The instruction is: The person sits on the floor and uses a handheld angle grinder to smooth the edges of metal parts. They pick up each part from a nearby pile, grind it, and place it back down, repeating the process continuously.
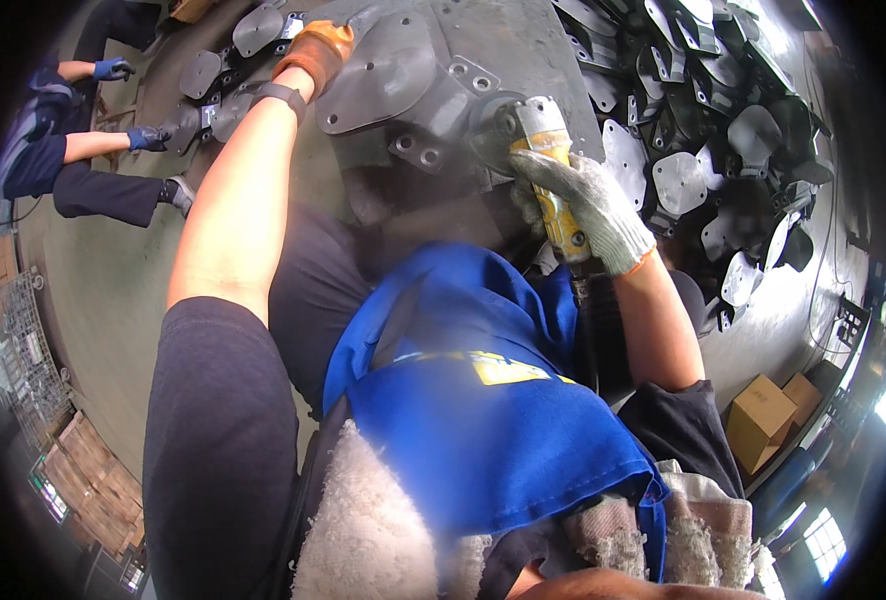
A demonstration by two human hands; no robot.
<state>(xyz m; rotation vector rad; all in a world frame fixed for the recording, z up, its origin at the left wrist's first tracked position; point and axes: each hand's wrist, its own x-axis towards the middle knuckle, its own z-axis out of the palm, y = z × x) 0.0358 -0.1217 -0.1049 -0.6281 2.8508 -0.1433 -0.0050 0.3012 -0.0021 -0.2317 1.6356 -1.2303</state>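
Observation:
In my right hand (598, 210), which wears a pale knit glove, is a yellow and grey angle grinder (561, 215). The fingers wrap round its body. Its round disc (490, 132) sits at the right edge of a dark metal bracket (383, 80), touching it or very close; I cannot tell which. The bracket has a broad rounded plate with holes and smaller lugs with paired holes. At the far left of this plate, my left hand (315, 55) in an orange and brown glove is closed on the bracket's edge, its fingertips partly hidden.
Many similar metal brackets (681, 183) lie heaped at the right, with several more (203, 75) at the far left. Another person's gloved hand (150, 138) is near those. Cardboard boxes (760, 412) stand at lower right; a wooden pallet (93, 485) and wire cage (25, 350) are at left.

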